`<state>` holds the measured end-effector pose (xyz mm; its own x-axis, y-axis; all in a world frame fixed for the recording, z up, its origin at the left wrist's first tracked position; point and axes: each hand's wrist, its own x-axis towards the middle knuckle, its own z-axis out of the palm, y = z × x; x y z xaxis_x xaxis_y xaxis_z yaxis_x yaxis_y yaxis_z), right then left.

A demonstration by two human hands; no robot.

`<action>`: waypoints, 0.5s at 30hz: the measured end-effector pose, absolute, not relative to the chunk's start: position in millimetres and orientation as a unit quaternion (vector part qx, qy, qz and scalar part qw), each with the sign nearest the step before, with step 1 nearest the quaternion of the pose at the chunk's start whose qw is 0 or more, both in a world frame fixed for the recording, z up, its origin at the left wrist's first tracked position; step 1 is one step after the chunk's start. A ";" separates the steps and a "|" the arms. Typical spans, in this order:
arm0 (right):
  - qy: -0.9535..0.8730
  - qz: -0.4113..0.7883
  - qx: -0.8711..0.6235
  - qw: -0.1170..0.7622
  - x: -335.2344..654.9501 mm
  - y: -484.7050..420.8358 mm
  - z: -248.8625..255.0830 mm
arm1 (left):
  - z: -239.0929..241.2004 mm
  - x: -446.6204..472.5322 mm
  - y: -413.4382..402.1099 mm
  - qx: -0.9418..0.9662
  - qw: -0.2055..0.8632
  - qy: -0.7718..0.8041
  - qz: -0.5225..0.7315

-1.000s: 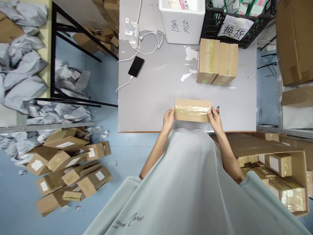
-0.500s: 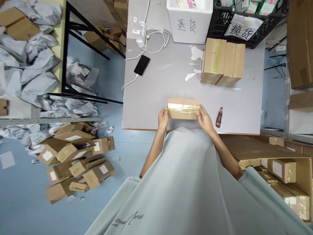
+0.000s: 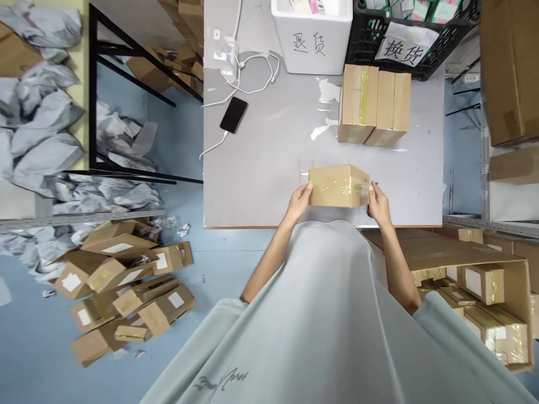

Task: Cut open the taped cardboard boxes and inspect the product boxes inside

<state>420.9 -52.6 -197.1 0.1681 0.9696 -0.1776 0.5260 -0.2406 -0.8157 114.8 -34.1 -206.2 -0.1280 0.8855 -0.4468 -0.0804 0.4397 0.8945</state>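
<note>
A small brown cardboard box (image 3: pixel 336 186) sealed with clear tape is held between both hands over the near edge of the grey table (image 3: pixel 261 151). My left hand (image 3: pixel 300 201) grips its left end, fingers curled on it. My right hand (image 3: pixel 379 203) grips its right end. The box is turned so that a corner faces me. A red and black utility knife lies mostly hidden behind my right hand.
Two taped boxes (image 3: pixel 374 104) stand at the table's back right, before a white bin (image 3: pixel 312 35) and a black crate (image 3: pixel 410 33). A phone (image 3: pixel 234 114) on a white cable lies left. Boxes (image 3: pixel 122 292) litter the floor left; a carton of boxes (image 3: pixel 475 292) stands right.
The box has been rotated in my hands, from lying broadside to showing a corner and end face. My hands shifted slightly right, covering the knife.
</note>
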 end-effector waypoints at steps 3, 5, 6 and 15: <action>-0.523 0.394 -0.681 0.329 407.0 -60.1 -179.7 | -203.1 127.3 -41.2 0.313 0.623 0.588 0.410; -0.519 0.405 -0.680 0.324 393.6 -62.1 -170.6 | -196.5 131.3 -45.9 0.312 0.610 0.596 0.418; -0.517 0.409 -0.680 0.322 387.3 -62.2 -166.6 | -192.3 130.7 -47.8 0.318 0.596 0.602 0.425; -0.526 0.552 -0.547 0.346 338.2 -59.4 -163.4 | -159.0 60.8 -59.9 0.395 0.472 0.662 0.428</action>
<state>338.2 -59.4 -163.4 -0.1629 0.9573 -0.2387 0.1933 -0.2063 -0.9592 60.8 -59.9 -159.0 -0.2425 0.9272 -0.2855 0.1188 0.3205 0.9398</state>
